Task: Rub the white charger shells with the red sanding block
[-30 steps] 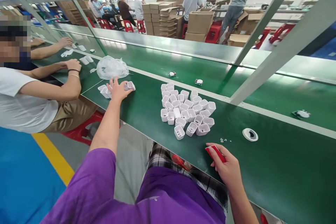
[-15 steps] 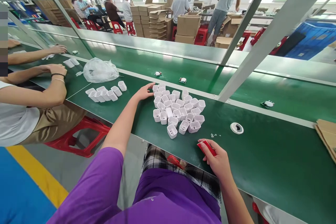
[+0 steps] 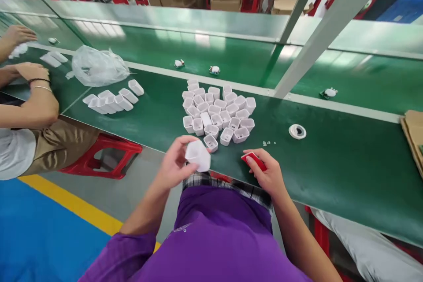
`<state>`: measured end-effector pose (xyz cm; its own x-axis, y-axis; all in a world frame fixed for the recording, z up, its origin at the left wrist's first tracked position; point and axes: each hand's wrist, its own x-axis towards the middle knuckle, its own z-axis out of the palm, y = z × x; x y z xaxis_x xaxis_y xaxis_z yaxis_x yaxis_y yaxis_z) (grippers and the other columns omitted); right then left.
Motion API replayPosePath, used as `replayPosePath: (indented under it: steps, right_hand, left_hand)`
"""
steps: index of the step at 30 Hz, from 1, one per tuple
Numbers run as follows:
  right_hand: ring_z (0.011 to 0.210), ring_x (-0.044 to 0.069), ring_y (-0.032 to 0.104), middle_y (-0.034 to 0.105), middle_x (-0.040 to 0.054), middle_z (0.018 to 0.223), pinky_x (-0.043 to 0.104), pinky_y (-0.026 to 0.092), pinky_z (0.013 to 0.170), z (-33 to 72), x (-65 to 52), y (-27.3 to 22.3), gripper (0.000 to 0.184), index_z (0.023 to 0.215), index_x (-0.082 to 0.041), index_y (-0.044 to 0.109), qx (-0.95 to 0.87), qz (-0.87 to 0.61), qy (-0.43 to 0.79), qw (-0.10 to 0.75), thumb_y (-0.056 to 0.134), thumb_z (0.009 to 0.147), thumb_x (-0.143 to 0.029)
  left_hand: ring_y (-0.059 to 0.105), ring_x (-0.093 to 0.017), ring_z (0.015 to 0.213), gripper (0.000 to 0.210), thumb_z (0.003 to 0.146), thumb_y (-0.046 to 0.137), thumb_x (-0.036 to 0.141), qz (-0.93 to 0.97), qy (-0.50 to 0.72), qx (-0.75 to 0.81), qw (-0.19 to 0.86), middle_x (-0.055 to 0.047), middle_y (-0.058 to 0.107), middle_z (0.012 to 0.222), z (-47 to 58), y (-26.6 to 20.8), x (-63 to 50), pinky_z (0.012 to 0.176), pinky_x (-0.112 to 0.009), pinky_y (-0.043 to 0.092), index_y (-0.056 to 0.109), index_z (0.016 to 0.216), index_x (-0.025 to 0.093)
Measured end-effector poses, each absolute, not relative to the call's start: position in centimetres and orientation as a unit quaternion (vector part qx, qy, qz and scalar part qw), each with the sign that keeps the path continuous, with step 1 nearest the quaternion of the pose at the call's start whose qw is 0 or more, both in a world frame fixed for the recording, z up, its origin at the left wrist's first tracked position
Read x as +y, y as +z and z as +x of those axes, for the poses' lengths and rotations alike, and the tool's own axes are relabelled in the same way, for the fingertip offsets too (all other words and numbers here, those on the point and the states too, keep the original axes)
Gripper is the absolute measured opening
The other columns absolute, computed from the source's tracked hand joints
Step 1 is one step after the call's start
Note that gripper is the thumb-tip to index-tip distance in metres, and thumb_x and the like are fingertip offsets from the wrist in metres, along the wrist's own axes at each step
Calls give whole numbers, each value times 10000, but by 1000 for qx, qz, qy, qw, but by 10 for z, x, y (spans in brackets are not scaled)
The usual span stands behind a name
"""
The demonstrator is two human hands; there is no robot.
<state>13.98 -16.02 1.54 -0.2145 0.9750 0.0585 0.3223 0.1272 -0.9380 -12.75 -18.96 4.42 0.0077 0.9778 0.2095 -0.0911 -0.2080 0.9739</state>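
Note:
My left hand (image 3: pixel 176 163) is closed around a white plastic housing (image 3: pixel 198 155), a small hollow box held up near the table's front edge and slightly blurred. In my right hand (image 3: pixel 266 169) a flat red tool (image 3: pixel 254 161) is pinched between thumb and fingers; its exact kind I cannot make out. Between and beyond my hands, many open-topped white housings (image 3: pixel 225 118) stand in a close cluster on the green table (image 3: pixel 330 172). Tiny clear bits (image 3: pixel 267 143) lie to the right of the cluster, near a white roll of tape (image 3: pixel 297 131).
White housings (image 3: pixel 110 102) lie in a row at left, before a clear plastic bag (image 3: pixel 99 67). A co-worker's hands (image 3: pixel 31 72) work at far left. Small circuit boards (image 3: pixel 214 70) sit on the green belt (image 3: pixel 145 46) behind. A metal post (image 3: pixel 307 44) rises at right; cardboard (image 3: pixel 414 134) lies beyond.
My left hand has come back from the far left side of the cluster toward me, now with a housing in it. My right hand keeps the red tool. The view has tipped downward.

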Motion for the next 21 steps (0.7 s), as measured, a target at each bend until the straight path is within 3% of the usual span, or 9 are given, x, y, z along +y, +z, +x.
replayPosePath:
  steps: [3, 7, 10, 12, 14, 18, 21]
  right_hand:
    - [530, 89, 568, 707, 55, 950, 226, 450, 447, 139, -162, 17, 225, 953, -217, 703, -618, -493, 456, 408, 590, 927, -410]
    - [460, 68, 522, 664, -7, 795, 220, 462, 444, 140, -168, 15, 288, 981, -230, 661, -535, -459, 529, 472, 590, 924, -503]
    - [461, 52, 535, 676, 29, 987, 222, 461, 420, 142, -174, 13, 332, 990, -236, 663, -505, -430, 546, 511, 595, 911, -551]
    - [490, 51, 557, 650, 61, 1143, 230, 467, 418, 142, -177, 14, 332, 1001, -238, 676, -516, -415, 545, 515, 595, 915, -549]
    - [533, 65, 569, 644, 71, 1169, 239, 484, 444, 141, -178, 17, 310, 1005, -241, 690, -545, -413, 531, 501, 598, 922, -525]
    - [634, 109, 580, 659, 51, 978, 233, 472, 481, 136, -179, 24, 270, 885, -216, 679, -582, -447, 488, 472, 621, 917, -478]
    - [591, 97, 537, 615, 8, 777, 214, 415, 464, 132, -179, 26, 283, 774, -201, 614, -579, -484, 466, 461, 612, 924, -441]
  left_hand:
    - [750, -238, 795, 493, 760, 790, 448, 464, 528, 361, 612, -89, 758, 946, -75, 21, -198, 664, -297, 575, 589, 1144, 212]
    - [731, -258, 965, 580, 713, 814, 437, 408, 481, 363, 686, -113, 749, 1086, -37, 1, -182, 800, -329, 583, 620, 1201, 190]
    - [699, -261, 1071, 535, 696, 835, 390, 419, 454, 383, 686, -117, 739, 1155, -29, 0, -172, 886, -338, 573, 659, 1155, 179]
    - [699, -256, 1072, 503, 700, 837, 387, 426, 440, 386, 690, -114, 744, 1149, -28, 4, -169, 897, -341, 576, 674, 1124, 172]
    - [711, -246, 1029, 497, 717, 826, 401, 430, 426, 384, 697, -107, 756, 1105, -27, 7, -170, 858, -329, 589, 675, 1128, 166]
    - [719, -214, 957, 478, 792, 763, 412, 457, 406, 398, 684, -88, 757, 1086, -27, 7, -175, 810, -292, 595, 666, 1191, 167]
    - [719, -191, 901, 485, 813, 732, 383, 499, 370, 428, 656, -59, 753, 1090, -29, 3, -177, 807, -282, 593, 654, 1251, 187]
